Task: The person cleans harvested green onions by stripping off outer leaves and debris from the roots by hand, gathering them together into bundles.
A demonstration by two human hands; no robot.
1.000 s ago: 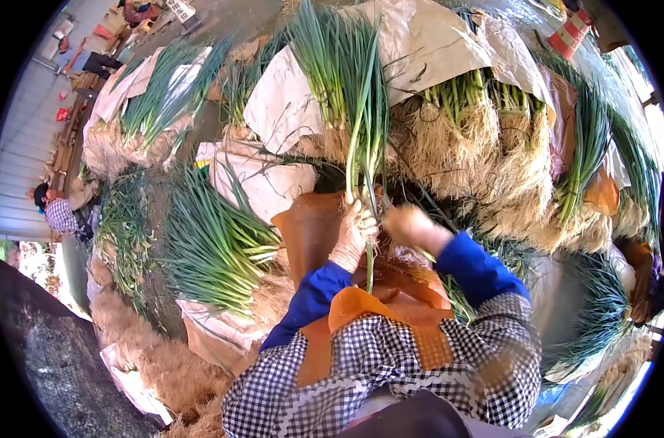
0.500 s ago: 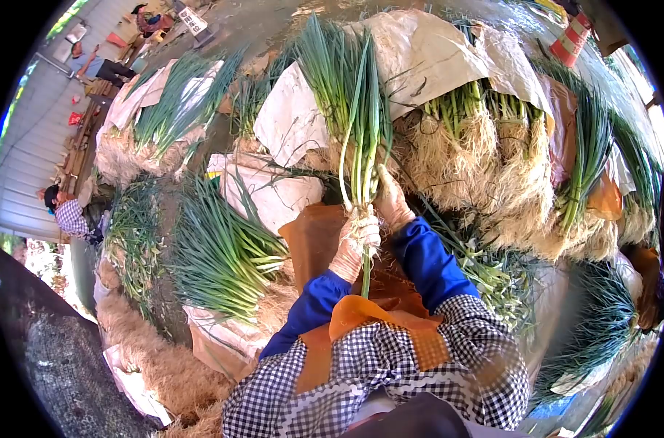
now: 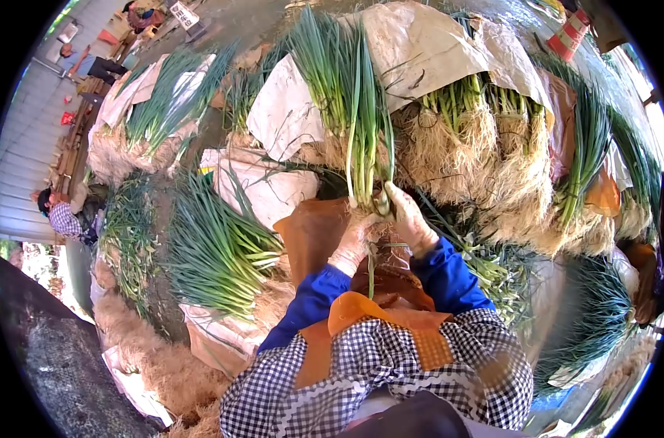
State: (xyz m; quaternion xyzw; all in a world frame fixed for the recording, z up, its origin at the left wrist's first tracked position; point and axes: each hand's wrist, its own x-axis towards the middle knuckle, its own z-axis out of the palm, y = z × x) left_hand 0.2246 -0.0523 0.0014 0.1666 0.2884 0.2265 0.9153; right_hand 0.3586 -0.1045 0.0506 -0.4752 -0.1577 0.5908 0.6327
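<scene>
In front of me stands a small bunch of spring onions [image 3: 363, 139], leaves pointing away and pale root ends toward me. My left hand [image 3: 354, 242], in a thin pale glove, is closed round its root end. One thin green stalk [image 3: 371, 276] hangs below that hand over my brown apron [image 3: 316, 223]. My right hand [image 3: 411, 217], gloved too, pinches a bent outer stalk [image 3: 381, 200] at the right side of the base. The fingertips of this hand partly hide the stalk.
A pile of spring onions [image 3: 215, 244] lies to my left. Ahead, rooted bundles [image 3: 449, 157] lie under a beige sheet [image 3: 427, 47]. Stripped leaves [image 3: 492, 270] are scattered at right. Other people [image 3: 68, 212] sit or stand at far left. A red-and-white cone [image 3: 569, 35] stands top right.
My right hand has come down from the stems to the base, bending an outer stalk there. Both hands have shifted slightly, the left one a little lower.
</scene>
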